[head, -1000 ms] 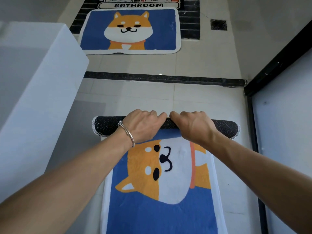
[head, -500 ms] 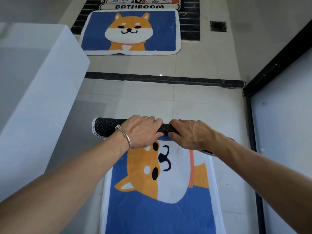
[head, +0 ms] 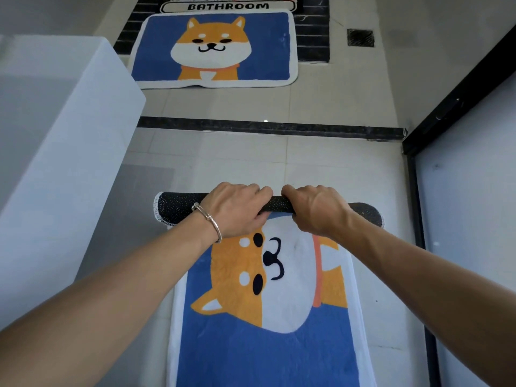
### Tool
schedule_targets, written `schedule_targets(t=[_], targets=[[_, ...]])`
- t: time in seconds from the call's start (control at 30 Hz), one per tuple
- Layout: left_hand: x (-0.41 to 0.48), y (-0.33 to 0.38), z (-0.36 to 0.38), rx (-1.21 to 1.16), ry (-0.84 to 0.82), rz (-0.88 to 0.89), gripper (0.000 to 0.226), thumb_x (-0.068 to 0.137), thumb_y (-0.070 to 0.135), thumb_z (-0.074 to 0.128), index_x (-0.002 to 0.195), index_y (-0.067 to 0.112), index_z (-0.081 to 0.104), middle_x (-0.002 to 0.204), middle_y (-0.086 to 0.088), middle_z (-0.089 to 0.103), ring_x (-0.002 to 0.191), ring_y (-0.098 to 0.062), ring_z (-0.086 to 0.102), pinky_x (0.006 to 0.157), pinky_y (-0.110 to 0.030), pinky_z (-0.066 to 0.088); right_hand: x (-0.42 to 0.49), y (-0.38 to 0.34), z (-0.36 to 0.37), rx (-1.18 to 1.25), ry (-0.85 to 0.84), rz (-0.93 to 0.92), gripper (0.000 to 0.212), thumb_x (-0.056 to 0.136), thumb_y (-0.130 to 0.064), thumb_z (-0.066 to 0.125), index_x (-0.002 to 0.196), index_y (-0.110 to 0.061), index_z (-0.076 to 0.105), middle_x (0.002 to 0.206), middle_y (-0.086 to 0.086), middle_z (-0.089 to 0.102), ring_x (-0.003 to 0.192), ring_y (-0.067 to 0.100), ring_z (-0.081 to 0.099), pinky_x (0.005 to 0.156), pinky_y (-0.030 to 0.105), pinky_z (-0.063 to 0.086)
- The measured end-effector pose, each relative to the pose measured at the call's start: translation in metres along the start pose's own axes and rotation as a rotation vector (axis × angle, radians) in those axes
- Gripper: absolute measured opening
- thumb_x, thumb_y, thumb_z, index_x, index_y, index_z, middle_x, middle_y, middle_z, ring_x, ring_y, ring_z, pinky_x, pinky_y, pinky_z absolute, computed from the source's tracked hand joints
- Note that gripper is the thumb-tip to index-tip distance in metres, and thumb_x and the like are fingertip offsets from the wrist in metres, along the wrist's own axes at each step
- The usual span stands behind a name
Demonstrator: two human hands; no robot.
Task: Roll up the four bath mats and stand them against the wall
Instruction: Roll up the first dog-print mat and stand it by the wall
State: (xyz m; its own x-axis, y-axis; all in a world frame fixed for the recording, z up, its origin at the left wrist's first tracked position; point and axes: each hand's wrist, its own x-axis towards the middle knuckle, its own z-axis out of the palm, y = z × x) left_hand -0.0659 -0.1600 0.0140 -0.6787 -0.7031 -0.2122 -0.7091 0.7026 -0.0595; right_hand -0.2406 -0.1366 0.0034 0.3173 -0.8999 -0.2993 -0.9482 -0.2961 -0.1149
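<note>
A blue bath mat with an orange dog [head: 268, 317] lies on the tiled floor in front of me. Its far end is rolled into a tight black dotted tube [head: 176, 206]. My left hand [head: 237, 210], with a silver bracelet on the wrist, and my right hand [head: 315, 209] grip that roll side by side at its middle. Farther off, a second blue dog mat [head: 215, 48] lies flat. Behind it a striped mat reading BATHROOM [head: 312, 32] lies flat too, partly cut off by the top edge.
A tall white block [head: 61, 152] stands close on the left. A white panel with a black frame [head: 469, 208] runs along the right. A dark threshold strip [head: 279, 129] crosses the floor between the mats. A floor drain [head: 360, 37] sits at the far right.
The roll's right end, which had swung toward me half a second ago, is straighter again. Both hands stay gripped on the roll at its middle.
</note>
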Motion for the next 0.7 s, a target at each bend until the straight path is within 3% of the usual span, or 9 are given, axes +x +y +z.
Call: schedule_targets(t=[0.1, 0.13, 0.27, 0.37, 0.43, 0.57, 0.63, 0.7], targets=[[0.004, -0.012, -0.014, -0.383, -0.376, -0.223, 0.018, 0.082, 0.038, 0.050, 0.076, 0.021, 0.052, 0.071, 0.004, 0.057, 0.064, -0.017, 0.054, 0.052, -0.026, 0.037, -0.002, -0.005, 0.001, -0.139, 0.071, -0.073, 0.018, 0.093, -0.013, 0.040, 0.111, -0.014, 0.042, 0.097, 0.001, 0.061, 0.076, 0.028, 0.060, 0.052, 0.031, 0.025], [0.005, -0.015, -0.016, -0.413, -0.424, -0.247, 0.018, 0.080, 0.036, 0.052, 0.072, 0.020, 0.053, 0.068, 0.003, 0.056, 0.062, -0.017, 0.053, 0.051, -0.025, 0.037, -0.002, -0.007, 0.001, -0.166, 0.082, -0.085, 0.017, 0.093, -0.013, 0.039, 0.110, -0.014, 0.042, 0.096, 0.001, 0.061, 0.077, 0.028, 0.061, 0.049, 0.030, 0.021], [0.004, -0.011, -0.016, -0.107, -0.251, -0.111, 0.019, 0.088, 0.034, 0.049, 0.094, 0.016, 0.052, 0.092, -0.003, 0.060, 0.074, -0.021, 0.053, 0.061, -0.030, 0.038, 0.001, -0.006, -0.007, -0.047, 0.024, -0.041, 0.019, 0.089, -0.023, 0.047, 0.106, -0.016, 0.043, 0.092, 0.000, 0.060, 0.071, 0.025, 0.056, 0.057, 0.032, 0.035], [-0.003, -0.004, -0.009, 0.046, -0.160, -0.024, 0.021, 0.095, 0.029, 0.047, 0.107, 0.012, 0.047, 0.102, -0.004, 0.057, 0.083, -0.024, 0.059, 0.062, -0.031, 0.037, 0.001, 0.007, -0.020, 0.314, -0.346, 0.034, 0.044, 0.080, -0.032, 0.065, 0.118, -0.024, 0.046, 0.104, -0.002, 0.055, 0.092, 0.020, 0.059, 0.077, 0.034, 0.050], [-0.007, 0.002, -0.002, 0.118, -0.085, 0.026, 0.017, 0.095, 0.023, 0.047, 0.108, 0.012, 0.045, 0.101, -0.003, 0.056, 0.081, -0.023, 0.061, 0.059, -0.031, 0.035, -0.002, 0.013, -0.022, 0.381, -0.438, 0.080, 0.050, 0.078, -0.035, 0.067, 0.123, -0.026, 0.046, 0.103, -0.004, 0.057, 0.092, 0.018, 0.059, 0.079, 0.033, 0.051], [-0.006, 0.001, 0.002, 0.033, -0.041, 0.007, 0.032, 0.093, 0.035, 0.050, 0.117, 0.016, 0.042, 0.103, 0.000, 0.056, 0.079, -0.020, 0.060, 0.057, -0.030, 0.035, -0.003, 0.008, -0.010, 0.116, -0.196, 0.040, 0.029, 0.083, -0.028, 0.053, 0.110, -0.019, 0.053, 0.085, -0.001, 0.056, 0.076, 0.021, 0.058, 0.063, 0.030, 0.044], [-0.005, -0.008, 0.000, -0.110, -0.195, -0.035, 0.047, 0.086, 0.047, 0.052, 0.123, 0.022, 0.040, 0.105, 0.002, 0.055, 0.081, -0.018, 0.057, 0.061, -0.030, 0.039, 0.000, 0.004, -0.009, 0.049, -0.147, -0.003, 0.025, 0.085, -0.025, 0.049, 0.109, -0.018, 0.051, 0.085, 0.000, 0.055, 0.076, 0.024, 0.058, 0.064, 0.031, 0.045], [-0.007, -0.013, 0.002, -0.171, -0.334, -0.047, 0.049, 0.079, 0.053, 0.055, 0.119, 0.026, 0.044, 0.099, 0.005, 0.052, 0.082, -0.017, 0.054, 0.064, -0.029, 0.039, 0.002, 0.003, -0.012, 0.054, -0.202, -0.026, 0.024, 0.085, -0.019, 0.048, 0.109, -0.019, 0.052, 0.087, 0.000, 0.055, 0.076, 0.023, 0.057, 0.063, 0.031, 0.045]])
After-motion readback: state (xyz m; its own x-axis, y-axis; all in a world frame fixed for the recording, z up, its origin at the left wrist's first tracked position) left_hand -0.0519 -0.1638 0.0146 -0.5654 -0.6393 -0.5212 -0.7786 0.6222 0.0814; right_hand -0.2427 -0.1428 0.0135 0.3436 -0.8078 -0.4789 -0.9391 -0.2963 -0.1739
